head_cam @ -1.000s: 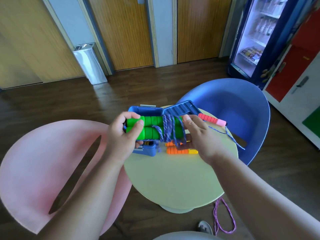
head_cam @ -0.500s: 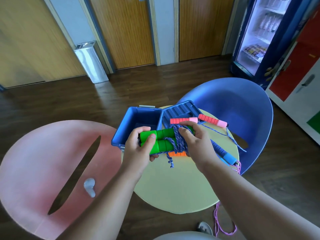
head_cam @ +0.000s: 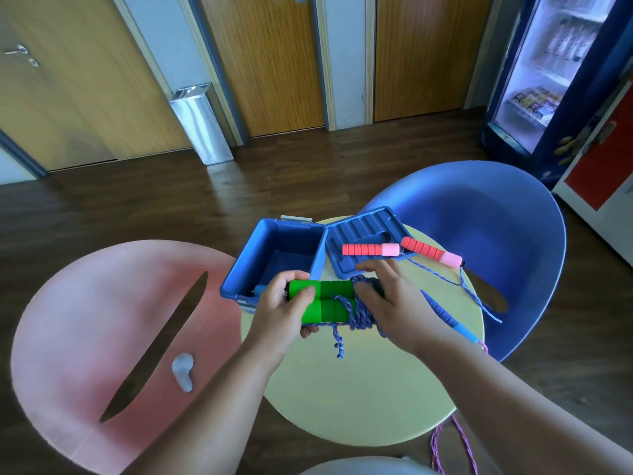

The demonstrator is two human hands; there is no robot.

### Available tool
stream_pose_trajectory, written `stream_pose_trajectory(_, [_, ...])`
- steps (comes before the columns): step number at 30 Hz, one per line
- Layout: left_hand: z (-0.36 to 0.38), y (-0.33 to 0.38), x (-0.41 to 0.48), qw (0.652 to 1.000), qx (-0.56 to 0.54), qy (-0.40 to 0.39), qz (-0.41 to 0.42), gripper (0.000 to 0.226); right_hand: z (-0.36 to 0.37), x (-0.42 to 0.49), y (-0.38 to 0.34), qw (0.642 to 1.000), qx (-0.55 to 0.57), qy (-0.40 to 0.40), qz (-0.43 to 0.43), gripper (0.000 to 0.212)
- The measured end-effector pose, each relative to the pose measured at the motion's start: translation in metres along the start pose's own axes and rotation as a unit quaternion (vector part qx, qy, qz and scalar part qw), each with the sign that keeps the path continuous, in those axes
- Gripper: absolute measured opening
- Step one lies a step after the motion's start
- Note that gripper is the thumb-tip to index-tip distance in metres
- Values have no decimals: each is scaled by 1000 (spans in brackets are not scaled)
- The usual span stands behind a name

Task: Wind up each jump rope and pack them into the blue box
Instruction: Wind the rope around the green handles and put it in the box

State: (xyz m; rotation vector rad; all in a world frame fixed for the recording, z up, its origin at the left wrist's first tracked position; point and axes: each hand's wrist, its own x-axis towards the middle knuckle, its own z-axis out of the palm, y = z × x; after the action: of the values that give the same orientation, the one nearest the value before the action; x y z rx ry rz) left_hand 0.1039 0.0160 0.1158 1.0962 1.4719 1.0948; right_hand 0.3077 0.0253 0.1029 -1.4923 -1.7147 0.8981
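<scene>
Frame centre: L hand [head_cam: 284, 305] fingers clenched round left end of green handles [head_cam: 330, 303]; R hand [head_cam: 394, 303] fingers grasping blue cord [head_cam: 359, 311] wound on them. Bundle is above the desk [head_cam: 359, 389], at near edge of the open blue box [head_cam: 270, 248]. Red handles [head_cam: 370, 250] lie on the lid [head_cam: 347, 231], right of the box.
</scene>
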Motion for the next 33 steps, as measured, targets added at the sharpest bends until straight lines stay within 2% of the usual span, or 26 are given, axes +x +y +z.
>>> stream_pose_trajectory(3, [9, 3, 4, 1000, -15, 0, -3, 13, -15, 3, 2, 988, -77, -69, -113, 51])
stream_pose_trajectory(6, [17, 5, 8, 1000, -19, 0, -6, 14, -29, 9, 7, 970, -154, -130, -135, 70])
stream_pose_trajectory(12, [41, -2, 11, 999, -30, -12, -26, 15, -43, 18, 29, 962, -163, -116, -184, 55])
stream_pose_trajectory(16, [47, -5, 19, 999, 30, -34, -8, 18, -49, 19, 50, 972, -143, -113, -147, 52])
stream_pose_trajectory(20, [31, -16, 40, 982, 169, 12, 79, 16, -56, 24, 77, 984, -142, -84, -69, 52])
stream_pose_trajectory(22, [19, -23, 55, 956, 261, 25, 133, 16, -58, 29, 86, 989, -131, -64, -13, 50])
stream_pose_trajectory(25, [1, -38, 78, 897, 398, 33, 189, 22, -52, 39, 92, 989, -129, -44, 52, 47])
stream_pose_trajectory(27, [-7, -50, 89, 883, 433, 32, 177, 26, -39, 43, 94, 986, -142, -46, 73, 46])
stream_pose_trajectory(30, [-14, -65, 96, 891, 433, 11, 139, 28, -7, 41, 96, 988, -107, -61, 90, 46])
stream_pose_trajectory(33, [-20, -80, 97, 892, 431, -4, 138, 26, 20, 46, 88, 991, -78, -49, 99, 46])
